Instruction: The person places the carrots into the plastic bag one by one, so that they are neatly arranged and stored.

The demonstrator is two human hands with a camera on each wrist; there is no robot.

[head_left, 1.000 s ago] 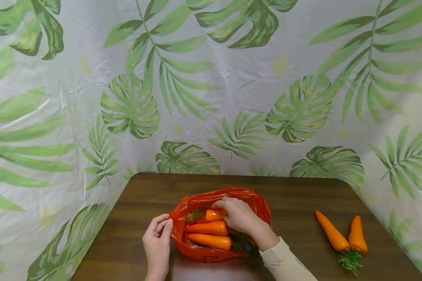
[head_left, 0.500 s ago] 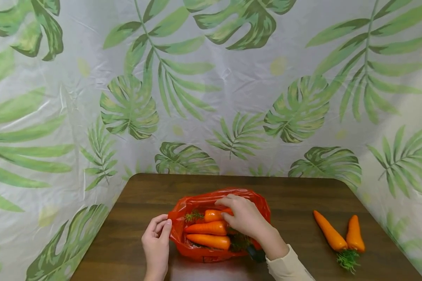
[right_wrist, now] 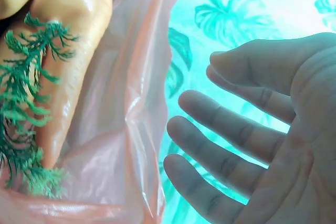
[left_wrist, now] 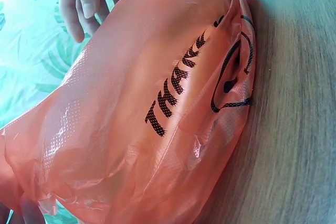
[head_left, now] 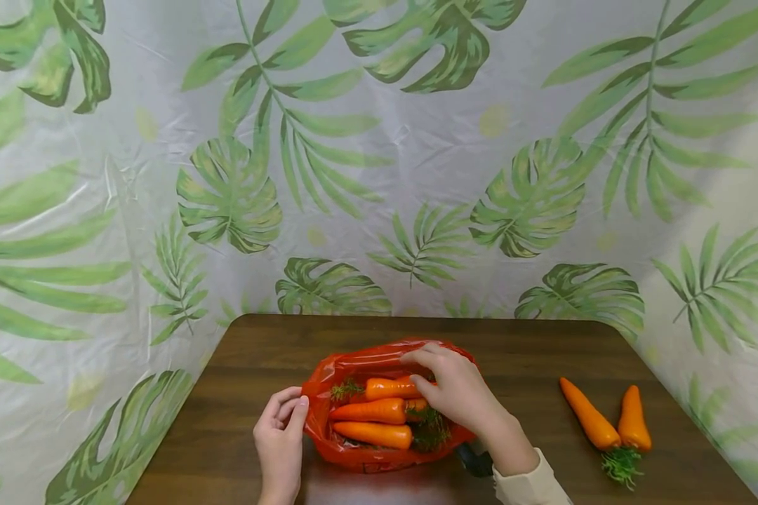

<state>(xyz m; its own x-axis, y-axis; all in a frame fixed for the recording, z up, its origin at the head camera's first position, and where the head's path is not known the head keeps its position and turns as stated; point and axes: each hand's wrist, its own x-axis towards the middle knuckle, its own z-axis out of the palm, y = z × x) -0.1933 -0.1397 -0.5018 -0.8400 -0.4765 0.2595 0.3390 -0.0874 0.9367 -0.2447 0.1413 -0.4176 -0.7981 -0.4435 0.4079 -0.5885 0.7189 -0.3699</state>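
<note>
A red plastic bag [head_left: 379, 459] lies on the table with its mouth spread, and black "THANK" lettering shows on it in the left wrist view. Several orange carrots [head_left: 373, 435] with green tops lie inside it. My left hand [head_left: 282, 428] pinches the bag's left rim between thumb and fingers. Over the bag's right side is my right hand [head_left: 451, 389], holding nothing. In the right wrist view the fingers of that right hand [right_wrist: 247, 124] are spread and relaxed, apart from the carrots and the bag. It hides part of the bag's right rim in the head view.
Two more carrots [head_left: 589, 415] lie on the right of the brown wooden table [head_left: 518, 365]. A dark object [head_left: 474, 459] sits by my right wrist, its kind unclear. Behind the table hangs a leaf-patterned sheet [head_left: 410, 168].
My right hand has let go of the rear carrot in the bag and drawn back to the right, uncovering more of it. The left hand keeps its hold on the rim.
</note>
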